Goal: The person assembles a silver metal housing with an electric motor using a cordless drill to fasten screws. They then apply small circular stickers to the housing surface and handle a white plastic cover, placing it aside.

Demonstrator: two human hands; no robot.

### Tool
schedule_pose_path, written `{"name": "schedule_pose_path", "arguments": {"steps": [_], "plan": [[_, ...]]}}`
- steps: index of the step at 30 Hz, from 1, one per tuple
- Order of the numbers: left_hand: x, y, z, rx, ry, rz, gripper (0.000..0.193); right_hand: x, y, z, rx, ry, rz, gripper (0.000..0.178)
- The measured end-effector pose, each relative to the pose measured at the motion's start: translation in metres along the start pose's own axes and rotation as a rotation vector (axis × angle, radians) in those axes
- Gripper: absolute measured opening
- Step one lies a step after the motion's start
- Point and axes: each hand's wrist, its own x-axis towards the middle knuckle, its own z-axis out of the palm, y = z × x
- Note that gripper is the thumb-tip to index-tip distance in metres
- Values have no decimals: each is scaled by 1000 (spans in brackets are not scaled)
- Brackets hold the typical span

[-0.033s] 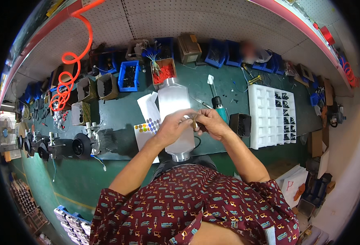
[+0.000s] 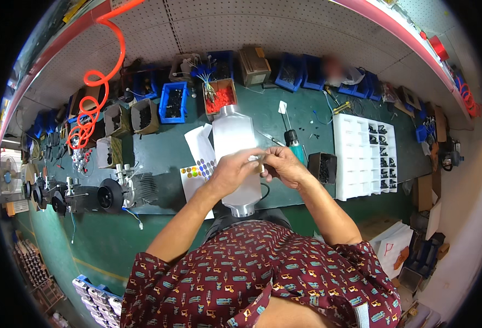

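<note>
Both my hands meet over a silvery metal housing (image 2: 234,134) with a round collar at each end, lying lengthwise on the bench before me. The fingertips of my left hand (image 2: 234,173) are pinched together near a small pale piece. My right hand (image 2: 286,165) is closed too, its thumb and forefinger on the same spot. The piece between them is mostly hidden and too small to name. Left of the housing lies a sheet of round shiny stickers (image 2: 196,171) beside a white paper (image 2: 198,141). A teal and black electric screwdriver (image 2: 294,146) lies just beyond my right hand.
A white foam tray (image 2: 353,158) with black parts stands right, beside a dark bin (image 2: 323,167). A box of red pieces (image 2: 222,95) and a blue bin (image 2: 172,103) stand behind. Left are motor assemblies with black fans (image 2: 111,195) and a hanging orange coiled hose (image 2: 90,112).
The small piece between my fingertips looks paler and slightly turned. My hands and the housing stay in nearly the same place.
</note>
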Motion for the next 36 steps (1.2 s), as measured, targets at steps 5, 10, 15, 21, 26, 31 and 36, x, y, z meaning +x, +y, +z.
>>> {"name": "schedule_pose_path", "arguments": {"steps": [5,10,15,21,26,31,36], "plan": [[0,-6,-15,355,-31,144,23,8,4,-4,131,-13,97,15],[1,1,-19,412,-40,190,29,9,-1,-2,250,-75,89,14],[2,-5,-19,388,-47,195,36,10,-3,-3,297,-101,99,16],[5,-1,-22,447,-85,192,28,10,-7,-3,286,-112,122,13],[1,-30,-28,315,178,170,15,20,4,-36,357,-47,24,7],[10,-52,-23,-343,519,-350,12,29,28,-107,144,744,-183,28],[8,-55,-23,-500,488,-468,14,31,22,-30,-121,358,-256,24]]}}
